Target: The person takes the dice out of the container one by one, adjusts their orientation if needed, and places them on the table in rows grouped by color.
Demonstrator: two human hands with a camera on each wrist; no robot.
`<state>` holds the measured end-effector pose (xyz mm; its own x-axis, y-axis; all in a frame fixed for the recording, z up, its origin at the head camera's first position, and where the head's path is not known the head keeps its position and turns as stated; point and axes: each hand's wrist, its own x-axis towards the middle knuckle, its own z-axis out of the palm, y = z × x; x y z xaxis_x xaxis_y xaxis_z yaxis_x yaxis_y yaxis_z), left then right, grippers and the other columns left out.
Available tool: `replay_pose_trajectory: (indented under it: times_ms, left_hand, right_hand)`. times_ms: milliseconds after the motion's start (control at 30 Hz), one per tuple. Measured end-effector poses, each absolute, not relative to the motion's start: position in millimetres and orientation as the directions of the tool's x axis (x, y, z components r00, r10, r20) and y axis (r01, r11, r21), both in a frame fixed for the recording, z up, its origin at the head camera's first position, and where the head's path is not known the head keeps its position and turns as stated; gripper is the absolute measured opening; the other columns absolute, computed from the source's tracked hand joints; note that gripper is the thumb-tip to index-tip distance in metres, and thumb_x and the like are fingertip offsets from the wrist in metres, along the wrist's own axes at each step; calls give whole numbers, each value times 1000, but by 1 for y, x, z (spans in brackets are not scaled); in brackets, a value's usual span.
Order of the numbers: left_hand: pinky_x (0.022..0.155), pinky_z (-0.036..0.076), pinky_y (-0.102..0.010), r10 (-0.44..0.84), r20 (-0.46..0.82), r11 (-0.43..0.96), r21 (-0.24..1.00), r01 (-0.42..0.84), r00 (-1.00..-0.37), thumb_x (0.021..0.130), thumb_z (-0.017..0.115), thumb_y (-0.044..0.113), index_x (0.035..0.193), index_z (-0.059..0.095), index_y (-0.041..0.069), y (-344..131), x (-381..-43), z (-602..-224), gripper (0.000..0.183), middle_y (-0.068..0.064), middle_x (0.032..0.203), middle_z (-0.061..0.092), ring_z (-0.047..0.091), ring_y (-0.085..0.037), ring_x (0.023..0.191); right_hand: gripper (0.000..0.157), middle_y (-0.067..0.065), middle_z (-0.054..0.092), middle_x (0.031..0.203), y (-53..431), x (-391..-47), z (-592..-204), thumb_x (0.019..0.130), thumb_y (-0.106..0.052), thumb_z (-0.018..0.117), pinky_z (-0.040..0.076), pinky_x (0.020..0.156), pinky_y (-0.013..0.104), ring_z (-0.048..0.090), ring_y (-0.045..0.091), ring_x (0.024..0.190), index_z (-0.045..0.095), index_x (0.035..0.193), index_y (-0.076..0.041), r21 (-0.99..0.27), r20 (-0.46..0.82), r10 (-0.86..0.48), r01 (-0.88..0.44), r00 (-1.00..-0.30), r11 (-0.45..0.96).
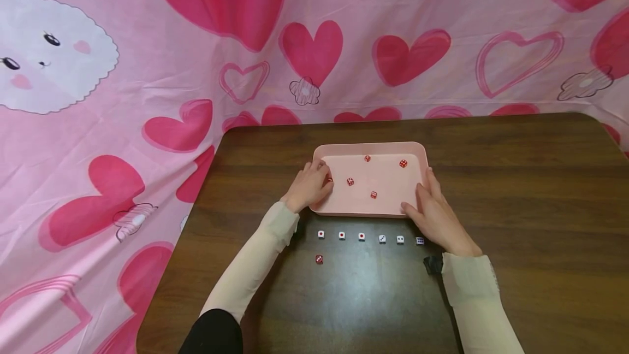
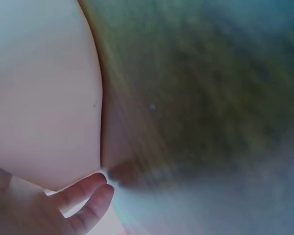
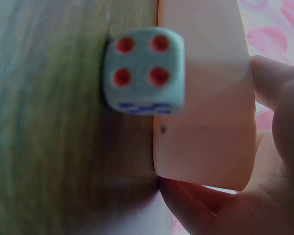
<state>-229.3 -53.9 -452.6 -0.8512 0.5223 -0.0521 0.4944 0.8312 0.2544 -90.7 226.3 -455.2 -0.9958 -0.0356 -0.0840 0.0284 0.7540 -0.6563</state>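
A shallow pink tray (image 1: 388, 211) with rounded corners lies lengthwise before me on the brown table. My left hand (image 1: 307, 186) grips its left end, thumb over the rim and some fingers along the outside in the left wrist view. Right by that thumb, partly covered, is a red die (image 1: 331, 180). My right hand (image 1: 439, 223) holds the opposite end, thumb over the front corner and fingers round the outer wall. Several more red dice are spread inside, among them one red die (image 1: 350, 181) left of the middle and another red die (image 1: 373, 195) near the front.
In front of the tray runs a row of several white dice (image 1: 361, 237); the rightmost white die (image 3: 144, 71) looms large in the right wrist view. One red die (image 1: 319, 259) sits below the row's left end. A pink heart-patterned cloth (image 1: 358, 64) hangs behind the table (image 1: 540, 195).
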Motion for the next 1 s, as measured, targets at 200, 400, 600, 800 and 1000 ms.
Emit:
replay_pose_trajectory:
  times_ms: [200,400,600,800,1000]
  left_hand:
    - [91,48,-41,516,-43,833,259,489,-855,91,61,28,104,62,13,-56,-224,-451,20,-9,134,47,47,-25,107]
    - [95,46,-44,513,-30,827,284,485,-858,91,61,27,103,62,13,-58,-219,-448,18,-10,138,45,46,-26,115]
    - [100,41,-46,514,-9,823,289,490,-858,91,59,27,102,61,14,-60,-213,-443,17,-10,141,44,41,-28,126]
    - [101,39,-44,511,6,822,288,491,-860,91,59,27,102,61,15,-63,-207,-441,17,-10,141,45,39,-28,128]
    - [101,38,-44,517,24,816,289,501,-856,91,59,27,101,61,15,-65,-204,-443,16,-10,140,45,38,-28,129]
  right_hand:
    - [77,16,-20,161,227,-91,-455,94,-29,61,22,108,65,1,45,147,23,146,13,-658,-97,-41,33,-994,752]
    - [77,15,-20,161,227,-91,-455,94,-28,60,21,109,65,1,44,147,23,146,13,-658,-92,-45,27,-995,753]
    - [78,14,-21,161,227,-90,-455,94,-30,60,22,108,65,0,44,147,22,147,13,-662,-96,-50,26,-994,749]
    - [78,14,-22,161,227,-90,-454,94,-30,60,22,108,66,0,44,147,22,147,12,-663,-103,-50,31,-993,748]
    - [79,14,-22,160,226,-91,-453,94,-32,60,23,107,66,0,44,147,22,147,12,-662,-119,-48,43,-992,748]
